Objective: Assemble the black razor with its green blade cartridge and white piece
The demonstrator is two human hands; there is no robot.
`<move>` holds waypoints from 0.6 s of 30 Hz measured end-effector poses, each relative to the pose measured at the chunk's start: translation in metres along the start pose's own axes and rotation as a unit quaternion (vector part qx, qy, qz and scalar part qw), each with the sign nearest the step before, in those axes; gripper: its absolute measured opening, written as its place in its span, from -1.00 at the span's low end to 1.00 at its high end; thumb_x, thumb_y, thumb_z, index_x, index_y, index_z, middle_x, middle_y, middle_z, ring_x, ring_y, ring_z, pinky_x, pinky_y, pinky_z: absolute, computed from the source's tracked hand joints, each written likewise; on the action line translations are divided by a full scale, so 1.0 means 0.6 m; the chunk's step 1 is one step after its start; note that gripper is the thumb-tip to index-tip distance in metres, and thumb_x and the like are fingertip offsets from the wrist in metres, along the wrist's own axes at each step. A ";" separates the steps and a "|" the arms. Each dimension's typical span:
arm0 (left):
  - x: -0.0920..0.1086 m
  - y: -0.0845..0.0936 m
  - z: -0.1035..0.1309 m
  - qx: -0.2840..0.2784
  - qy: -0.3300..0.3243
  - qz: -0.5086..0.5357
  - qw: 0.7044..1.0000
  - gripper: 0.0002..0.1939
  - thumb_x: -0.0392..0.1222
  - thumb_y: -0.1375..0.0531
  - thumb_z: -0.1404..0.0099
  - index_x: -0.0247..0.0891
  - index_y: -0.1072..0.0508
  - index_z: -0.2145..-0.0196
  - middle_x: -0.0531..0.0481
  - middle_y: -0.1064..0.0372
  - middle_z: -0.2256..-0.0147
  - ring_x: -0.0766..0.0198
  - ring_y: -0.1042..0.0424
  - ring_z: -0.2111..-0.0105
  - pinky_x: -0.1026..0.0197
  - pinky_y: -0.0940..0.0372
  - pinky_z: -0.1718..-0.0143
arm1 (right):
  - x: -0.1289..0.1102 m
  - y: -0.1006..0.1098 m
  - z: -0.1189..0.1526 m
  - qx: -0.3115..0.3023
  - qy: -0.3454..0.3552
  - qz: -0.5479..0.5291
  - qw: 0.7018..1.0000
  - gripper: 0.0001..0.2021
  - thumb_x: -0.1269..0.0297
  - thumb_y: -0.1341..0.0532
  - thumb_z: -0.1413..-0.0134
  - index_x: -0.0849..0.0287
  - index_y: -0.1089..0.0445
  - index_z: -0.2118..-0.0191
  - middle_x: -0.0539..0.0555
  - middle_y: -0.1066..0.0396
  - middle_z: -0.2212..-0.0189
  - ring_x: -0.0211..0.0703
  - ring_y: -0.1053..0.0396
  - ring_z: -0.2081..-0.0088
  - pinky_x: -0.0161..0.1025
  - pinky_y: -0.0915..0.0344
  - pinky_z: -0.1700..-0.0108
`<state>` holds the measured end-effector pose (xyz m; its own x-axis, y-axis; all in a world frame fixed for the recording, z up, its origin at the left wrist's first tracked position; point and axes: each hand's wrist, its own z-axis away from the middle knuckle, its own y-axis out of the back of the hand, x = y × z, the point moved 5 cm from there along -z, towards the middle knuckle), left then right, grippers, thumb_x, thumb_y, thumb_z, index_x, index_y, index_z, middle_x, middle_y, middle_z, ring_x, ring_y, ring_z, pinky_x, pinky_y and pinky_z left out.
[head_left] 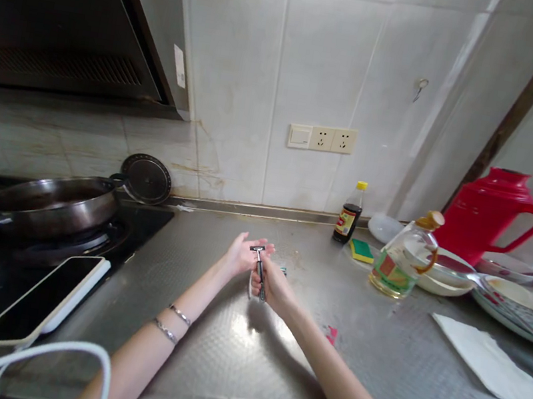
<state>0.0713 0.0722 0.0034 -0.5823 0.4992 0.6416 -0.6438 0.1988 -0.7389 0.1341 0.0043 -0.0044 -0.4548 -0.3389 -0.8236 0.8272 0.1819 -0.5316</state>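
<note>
Left hand [240,255]: spread, palm up, 2 bracelets [172,323] on that arm. 1 T-headed tool [260,270] over the counter [204,365], head by left palm, contact unclear. Right hand [275,286]: fingers wrapped round handle. Grasp done; use done or left: can't tell.

two hands [256,264] hold a small razor [260,269] over the metal desk [202,351]; a pan [51,202] sits left, a red jug [484,214] and oil bottle [401,261] right.
</note>
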 end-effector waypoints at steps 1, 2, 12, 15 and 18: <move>-0.003 0.000 0.000 -0.008 0.000 0.006 1.000 -0.47 -0.04 0.19 -0.30 -0.58 -0.24 0.04 -0.45 -0.37 0.18 0.03 -0.43 0.18 0.09 -0.28 0.19 | 0.005 0.000 -0.001 0.001 -0.008 0.004 1.000 -0.61 -0.04 0.01 -0.11 0.19 -0.17 0.51 -0.14 -0.07 0.78 -0.43 0.00 0.77 -0.47 0.04 0.71; -0.005 0.002 0.002 -0.016 -0.002 0.011 1.000 -0.46 -0.04 0.19 -0.30 -0.59 -0.23 0.03 -0.45 -0.37 0.17 0.02 -0.42 0.16 0.08 -0.27 0.17 | 0.008 0.000 -0.001 0.003 -0.014 0.006 1.000 -0.61 -0.04 0.01 -0.12 0.19 -0.16 0.52 -0.14 -0.07 0.78 -0.44 0.01 0.77 -0.48 0.05 0.72; -0.028 0.026 -0.003 -0.048 0.010 0.013 0.999 -0.44 -0.05 0.17 -0.29 -0.62 -0.27 0.03 -0.45 -0.38 0.17 -0.01 -0.40 0.13 0.01 -0.21 0.08 | 0.014 0.002 0.004 0.054 -0.032 0.017 0.998 -0.59 -0.04 0.03 -0.11 0.18 -0.09 0.58 -0.18 0.01 0.81 -0.50 0.12 0.80 -0.55 0.24 0.79; -0.033 0.023 -0.002 -0.034 0.010 0.019 0.999 -0.44 -0.05 0.18 -0.29 -0.62 -0.28 0.04 -0.44 -0.39 0.18 0.00 -0.40 0.14 0.02 -0.23 0.10 | 0.013 0.006 0.003 0.071 -0.030 0.020 0.997 -0.61 -0.02 0.01 -0.09 0.17 -0.08 0.59 -0.19 0.03 0.82 -0.50 0.14 0.81 -0.56 0.23 0.80; -0.036 0.017 0.004 -0.024 0.011 0.029 0.999 -0.46 -0.08 0.18 -0.29 -0.61 -0.29 0.05 -0.41 -0.41 0.21 0.02 -0.42 0.15 0.04 -0.23 0.09 | 0.015 0.010 0.002 0.087 -0.027 0.039 0.995 -0.61 0.01 0.01 -0.09 0.17 -0.08 0.60 -0.18 0.02 0.82 -0.50 0.13 0.82 -0.55 0.24 0.81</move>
<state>0.0765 0.0614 -0.0176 -0.6060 0.5294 0.5937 -0.5852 0.2089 -0.7835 0.1351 0.0014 -0.0146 -0.3719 -0.3794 -0.8472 0.9062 0.0495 -0.4200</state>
